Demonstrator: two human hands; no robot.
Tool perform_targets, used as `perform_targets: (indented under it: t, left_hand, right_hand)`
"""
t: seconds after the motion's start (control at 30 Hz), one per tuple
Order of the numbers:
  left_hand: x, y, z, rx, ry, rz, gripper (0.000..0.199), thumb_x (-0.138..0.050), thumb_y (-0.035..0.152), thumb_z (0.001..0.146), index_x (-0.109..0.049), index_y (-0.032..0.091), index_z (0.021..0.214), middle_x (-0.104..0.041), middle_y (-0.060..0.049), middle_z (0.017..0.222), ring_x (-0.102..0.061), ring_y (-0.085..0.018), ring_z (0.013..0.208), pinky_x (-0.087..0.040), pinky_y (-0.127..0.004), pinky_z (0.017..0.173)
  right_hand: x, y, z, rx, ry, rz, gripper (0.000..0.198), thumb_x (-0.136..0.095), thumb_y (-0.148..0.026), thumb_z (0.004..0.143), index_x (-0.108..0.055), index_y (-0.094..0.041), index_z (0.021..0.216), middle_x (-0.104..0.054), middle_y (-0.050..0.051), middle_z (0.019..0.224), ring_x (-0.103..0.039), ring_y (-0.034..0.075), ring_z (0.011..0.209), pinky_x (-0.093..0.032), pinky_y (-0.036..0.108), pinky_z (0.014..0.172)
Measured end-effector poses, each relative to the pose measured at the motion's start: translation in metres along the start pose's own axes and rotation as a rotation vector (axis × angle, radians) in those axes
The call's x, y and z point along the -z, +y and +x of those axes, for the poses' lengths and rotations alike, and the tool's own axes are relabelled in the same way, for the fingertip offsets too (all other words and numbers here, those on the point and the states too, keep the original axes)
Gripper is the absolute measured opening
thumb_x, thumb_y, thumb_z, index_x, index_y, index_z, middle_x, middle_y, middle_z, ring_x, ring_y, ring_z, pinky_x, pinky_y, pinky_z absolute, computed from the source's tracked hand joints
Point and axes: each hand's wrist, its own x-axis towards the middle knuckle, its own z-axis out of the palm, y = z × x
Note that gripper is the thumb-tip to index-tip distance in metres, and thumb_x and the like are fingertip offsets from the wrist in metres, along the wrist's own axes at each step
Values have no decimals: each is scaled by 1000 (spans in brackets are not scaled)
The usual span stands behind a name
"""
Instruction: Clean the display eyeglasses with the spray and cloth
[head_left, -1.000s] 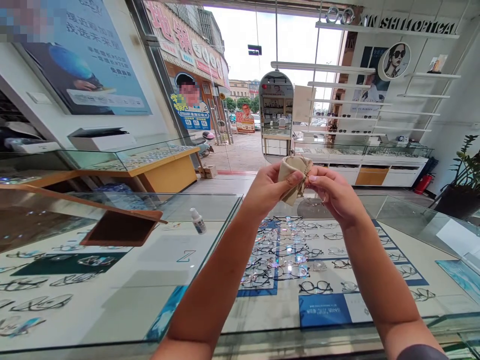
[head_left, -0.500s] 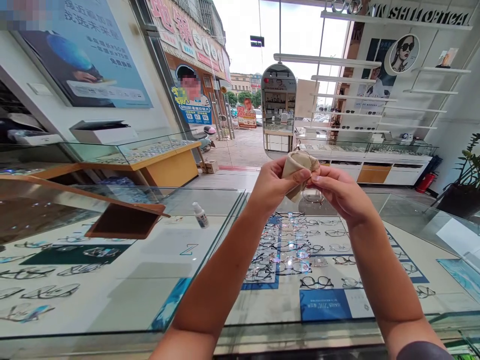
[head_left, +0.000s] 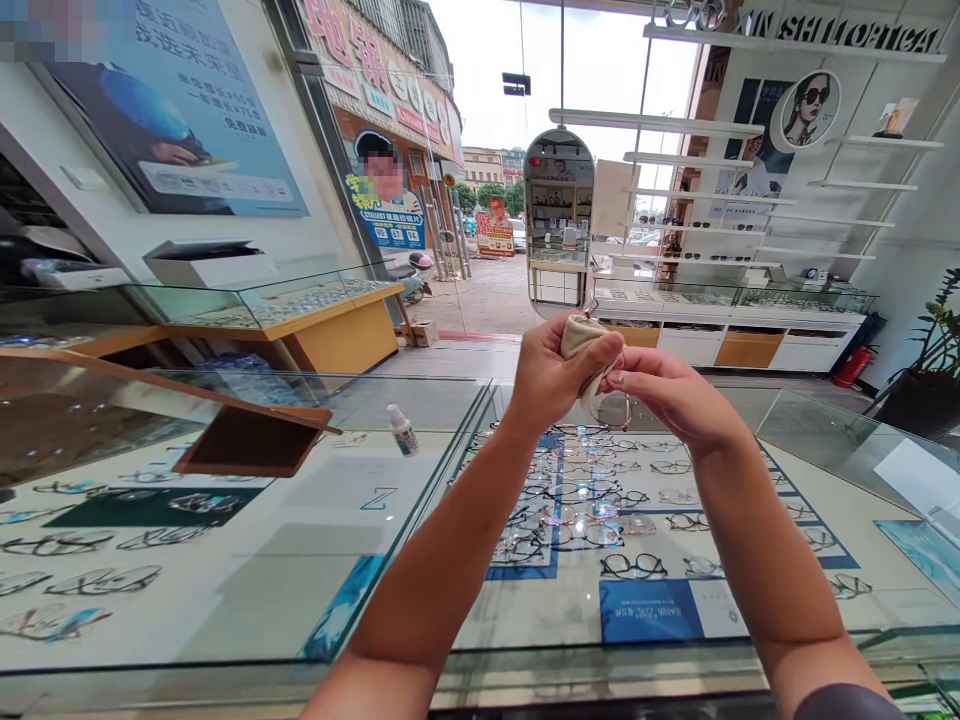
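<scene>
My left hand (head_left: 546, 375) is closed around a cream cloth (head_left: 577, 336), its thumb pressing the folds. A pair of thin-rimmed eyeglasses (head_left: 613, 411) is partly wrapped in that cloth; one round lens hangs out below my fingers, and the rest is hidden. My right hand (head_left: 671, 392) pinches the eyeglasses' frame right beside the left thumb. Both hands are held up above a glass display case (head_left: 540, 625), inside which rows of eyeglass frames (head_left: 634, 566) lie.
A small white spray bottle (head_left: 403, 432) stands on the glass top to the left. Nearby is a brown-framed tilted mirror (head_left: 247, 440). A blue leaflet (head_left: 651, 610) lies in the case. Farther off are a tall mirror (head_left: 559, 215), a potted plant (head_left: 926, 385) and a fire extinguisher (head_left: 851, 368).
My left hand has turned and closed more tightly over the cloth, which looks more bunched. The hanging lens has shifted slightly left and down. My right hand keeps its pinch, slightly lower.
</scene>
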Motion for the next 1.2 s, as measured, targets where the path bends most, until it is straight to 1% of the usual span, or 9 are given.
perform_targets:
  t: [0.17,0.27,0.37,0.53,0.7,0.87,1.0,1.1,1.2]
  left_hand:
    - [2,0,1,35,38,-38,58,-79,76,81,-66,20,75,-66,-1,66,-62,-13,58,-48,-28,52]
    - [12,0,6,104,-62,-78,59,-82,76,77,-73,18,86,-72,-4,73,-70,-17,68,-55,-29,59]
    - [19,1,8,169,-186,-148,59,-87,70,77,-77,17,101,-78,-9,88,-76,-23,86,-62,-33,73]
    - [17,2,7,173,-250,-212,58,-90,58,79,-76,20,121,-80,-12,108,-76,-27,106,-63,-36,90]
    - [14,0,7,91,-222,-146,55,-90,56,80,-75,20,118,-80,-11,107,-77,-23,95,-64,-32,82]
    - [11,4,7,57,-139,-82,52,-97,53,71,-76,19,104,-78,-4,86,-72,-16,71,-61,-26,62]
    - [5,9,4,65,-34,-86,51,-100,55,62,-74,19,87,-70,3,70,-61,-9,53,-54,-21,50]
    - [2,9,3,54,26,-87,53,-100,59,61,-70,19,77,-65,5,63,-56,-7,49,-50,-19,47]
    - [1,6,4,18,64,-99,54,-95,65,68,-66,18,74,-64,4,62,-56,-7,50,-48,-18,46]
  right_hand:
    - [0,-1,2,0,27,20,22,-81,-42,80,-74,-22,83,-70,1,86,-62,18,88,-51,39,95]
    - [1,-4,2,26,109,49,20,-81,-41,78,-74,-23,81,-69,1,86,-61,18,86,-51,39,95]
    - [2,-4,2,35,169,63,22,-82,-42,76,-70,-23,77,-67,2,86,-60,18,87,-52,40,94]
    - [5,-3,3,51,182,115,25,-81,-45,78,-72,-22,80,-66,2,85,-60,18,84,-53,40,92]
    - [4,-4,2,57,167,122,26,-84,-46,77,-72,-23,79,-67,2,84,-60,18,85,-54,39,92]
    - [-3,-3,2,56,101,127,22,-85,-40,78,-76,-22,85,-69,2,88,-62,17,86,-53,37,94]
    - [-6,-1,2,39,67,86,18,-82,-37,81,-77,-22,88,-71,2,88,-63,18,89,-52,38,96]
    - [-7,0,3,46,35,64,17,-80,-38,83,-77,-21,87,-72,2,89,-64,18,91,-52,38,97]
    - [-6,2,4,58,12,67,19,-80,-39,83,-77,-21,89,-71,1,88,-63,17,89,-52,36,96]
